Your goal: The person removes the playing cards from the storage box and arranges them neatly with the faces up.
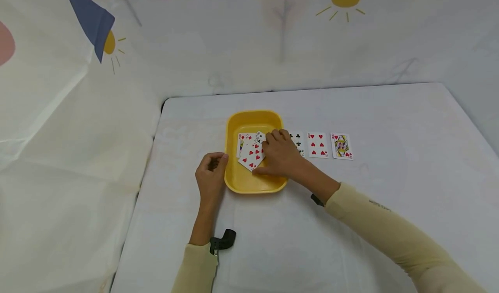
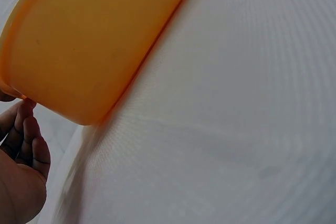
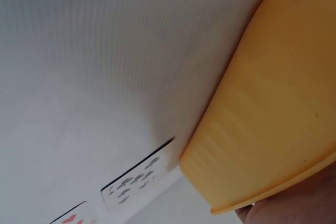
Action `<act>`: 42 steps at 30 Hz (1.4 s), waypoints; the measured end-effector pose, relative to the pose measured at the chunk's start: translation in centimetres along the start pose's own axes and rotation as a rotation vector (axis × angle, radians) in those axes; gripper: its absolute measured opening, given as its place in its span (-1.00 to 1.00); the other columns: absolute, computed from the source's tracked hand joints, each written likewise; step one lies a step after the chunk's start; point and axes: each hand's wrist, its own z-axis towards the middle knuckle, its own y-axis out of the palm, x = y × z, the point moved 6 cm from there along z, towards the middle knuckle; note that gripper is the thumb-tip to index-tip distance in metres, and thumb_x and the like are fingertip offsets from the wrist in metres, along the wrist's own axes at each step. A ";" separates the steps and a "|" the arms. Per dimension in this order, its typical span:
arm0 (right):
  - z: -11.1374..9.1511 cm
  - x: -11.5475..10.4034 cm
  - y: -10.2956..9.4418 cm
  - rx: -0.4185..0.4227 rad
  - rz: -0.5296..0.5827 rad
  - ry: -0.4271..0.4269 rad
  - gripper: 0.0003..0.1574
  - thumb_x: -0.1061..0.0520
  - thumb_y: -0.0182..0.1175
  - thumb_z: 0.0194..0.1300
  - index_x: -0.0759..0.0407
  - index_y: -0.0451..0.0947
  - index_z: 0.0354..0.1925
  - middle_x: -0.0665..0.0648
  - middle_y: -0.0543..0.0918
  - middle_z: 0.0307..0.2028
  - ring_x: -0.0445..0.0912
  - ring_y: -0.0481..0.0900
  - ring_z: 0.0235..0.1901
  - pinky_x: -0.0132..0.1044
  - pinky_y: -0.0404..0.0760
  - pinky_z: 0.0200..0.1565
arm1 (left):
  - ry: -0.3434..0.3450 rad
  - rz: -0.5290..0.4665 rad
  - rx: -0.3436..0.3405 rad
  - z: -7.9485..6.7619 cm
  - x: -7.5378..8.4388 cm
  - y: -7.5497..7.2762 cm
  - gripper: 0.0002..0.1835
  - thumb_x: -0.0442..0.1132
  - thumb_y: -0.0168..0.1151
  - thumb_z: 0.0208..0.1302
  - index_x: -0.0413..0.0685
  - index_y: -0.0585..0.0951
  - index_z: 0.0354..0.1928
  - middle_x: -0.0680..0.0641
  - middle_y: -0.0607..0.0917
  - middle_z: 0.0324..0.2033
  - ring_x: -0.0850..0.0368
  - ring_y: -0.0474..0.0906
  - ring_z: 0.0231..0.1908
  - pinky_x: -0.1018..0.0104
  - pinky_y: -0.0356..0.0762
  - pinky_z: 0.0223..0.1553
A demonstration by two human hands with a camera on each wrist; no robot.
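Observation:
A shallow yellow tray (image 1: 255,188) stands on the table with several loose playing cards in it. My left hand (image 1: 210,176) pinches the tray's left rim; in the left wrist view its fingertips sit under that rim. Reaching over the right rim, my right hand (image 1: 281,156) is down at the cards. Its thumb lies by the lower corner of a hearts card (image 1: 251,157), while the other fingers bend over the card's right side. I cannot tell whether they grip it. Behind that card, a diamonds card (image 1: 241,138) and a clubs card (image 1: 260,136) show partly.
Right of the tray, face-up cards lie in a row: a clubs card (image 1: 298,142) partly behind my right hand, a six of hearts (image 1: 318,145) and a queen of hearts (image 1: 341,146). White cloth covers the table (image 1: 390,154). A patterned curtain (image 1: 241,41) hangs behind it.

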 end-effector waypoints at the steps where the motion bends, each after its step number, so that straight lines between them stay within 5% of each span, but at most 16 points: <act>1: 0.0 0.0 0.0 -0.001 -0.006 0.004 0.10 -0.67 0.21 0.00 0.31 0.60 -0.09 0.22 0.45 -0.09 0.11 0.27 0.04 0.05 0.13 0.25 | 0.003 -0.003 0.001 0.0 0.0 0.0 -0.81 -0.34 0.29 0.35 -0.39 0.67 -0.15 -0.24 0.66 -0.28 0.13 0.49 -0.31 0.41 0.47 -0.20; 25: 0.4 -0.1 0.5 0.016 -0.076 0.071 0.20 -0.74 0.16 -0.07 0.34 0.59 -0.09 0.25 0.48 -0.07 0.13 0.31 0.04 0.06 0.15 0.21 | -0.015 -0.004 0.002 -0.1 -0.1 0.2 -0.82 -0.33 0.29 0.35 -0.36 0.67 -0.15 -0.22 0.65 -0.28 0.16 0.48 -0.31 0.40 0.45 -0.19; 42: 0.7 -0.2 0.3 -0.094 -0.045 0.095 0.13 -0.65 0.29 -0.09 0.30 0.58 -0.04 0.22 0.45 -0.03 0.12 0.26 0.11 0.07 0.07 0.30 | -0.014 0.002 -0.009 0.1 -0.1 0.1 -0.81 -0.31 0.28 0.36 -0.35 0.67 -0.14 -0.21 0.65 -0.27 0.18 0.48 -0.30 0.39 0.45 -0.17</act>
